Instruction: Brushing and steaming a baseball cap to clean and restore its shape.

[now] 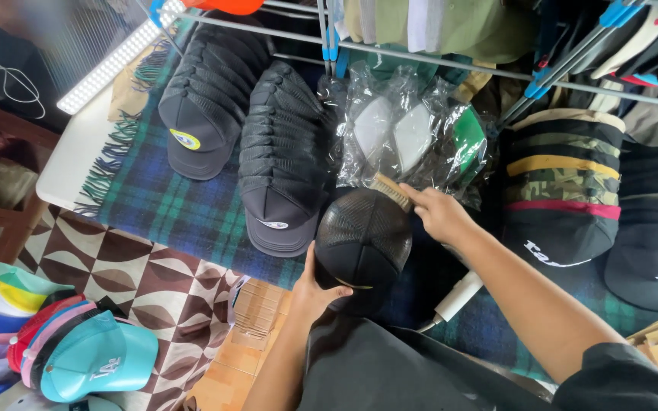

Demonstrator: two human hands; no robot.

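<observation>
A black mesh cap [362, 242] is gripped from below by the left hand [315, 293], its fingers clamped on the rim. A wooden brush [390, 190] is pinched in the fingers of the right hand [441, 215] and laid against the cap's upper edge. Just beyond those fingers, bagged caps [413, 133] lie on a plaid blanket [169, 205]; stacked dark caps [279, 164] sit left of them.

Black mesh cap [363, 240] in left hand [314, 293], wooden brush [391, 190] in right hand [439, 213].
</observation>
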